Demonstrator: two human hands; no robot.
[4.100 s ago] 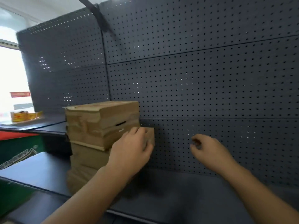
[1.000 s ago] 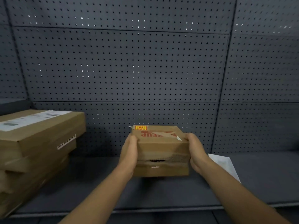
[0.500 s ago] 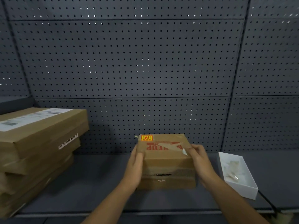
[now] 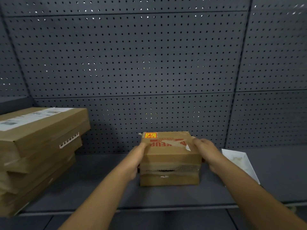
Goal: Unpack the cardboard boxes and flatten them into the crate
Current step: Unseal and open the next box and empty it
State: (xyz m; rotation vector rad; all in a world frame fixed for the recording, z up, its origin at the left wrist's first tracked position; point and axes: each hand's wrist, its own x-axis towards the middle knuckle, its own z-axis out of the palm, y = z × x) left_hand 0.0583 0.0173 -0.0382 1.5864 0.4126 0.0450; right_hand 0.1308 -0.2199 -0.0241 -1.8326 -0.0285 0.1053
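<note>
We see the small brown cardboard box (image 4: 169,159) on the grey shelf (image 4: 93,188), our left hand (image 4: 132,161) and right hand (image 4: 209,155) curled around its 2 sides, gripping it.

Brown box (image 4: 169,161), red-yellow sticker (image 4: 150,135)

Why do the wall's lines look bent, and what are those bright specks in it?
Head view: the wide-angle lens bows the pegboard seams; the specks look like light coming through its holes; dim light, soft shadow beside the small box; its edges slightly blurred.
</note>
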